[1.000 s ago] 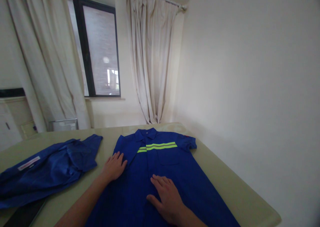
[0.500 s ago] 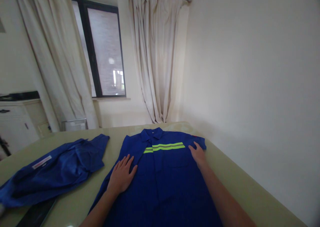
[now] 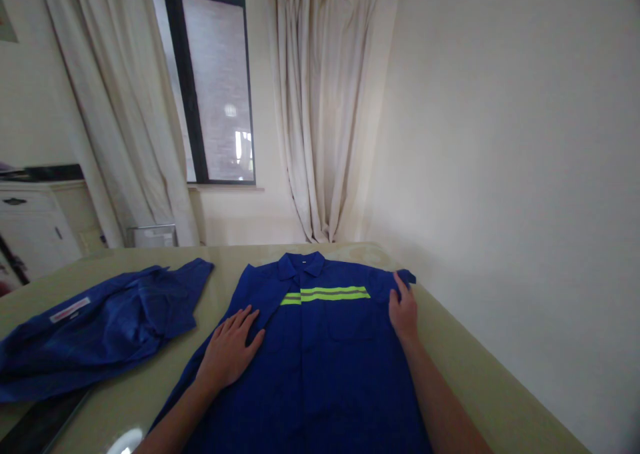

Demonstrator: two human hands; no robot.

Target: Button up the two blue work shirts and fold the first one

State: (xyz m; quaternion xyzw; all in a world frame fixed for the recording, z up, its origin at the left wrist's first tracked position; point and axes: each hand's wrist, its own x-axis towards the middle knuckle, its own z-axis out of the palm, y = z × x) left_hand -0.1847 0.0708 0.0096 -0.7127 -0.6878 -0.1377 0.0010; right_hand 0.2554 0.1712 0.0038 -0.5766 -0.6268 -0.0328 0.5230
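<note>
A dark blue work jacket (image 3: 340, 367) lies front up on the table, its collar at the far end and a yellow-green reflective stripe across the chest. My left hand (image 3: 227, 347) rests flat on its left part, fingers stretched over a sleeve that lies folded across the front. At the right edge, my right hand (image 3: 404, 314) has its fingers curled round the other sleeve (image 3: 383, 284), whose end sticks out past the fingertips. Some of the right fingers are hidden from view.
A second blue garment (image 3: 115, 327) with a white label lies crumpled on the table (image 3: 480, 367) at left, partly over a dark flat object (image 3: 45, 421). A wall (image 3: 510, 174) runs along the right side. Curtains (image 3: 325, 107) and a window (image 3: 220, 87) stand behind.
My right hand has moved slightly outward and closed on the sleeve, whose end now looks bunched. My left hand stays flat on the jacket. The view has tilted down a little.
</note>
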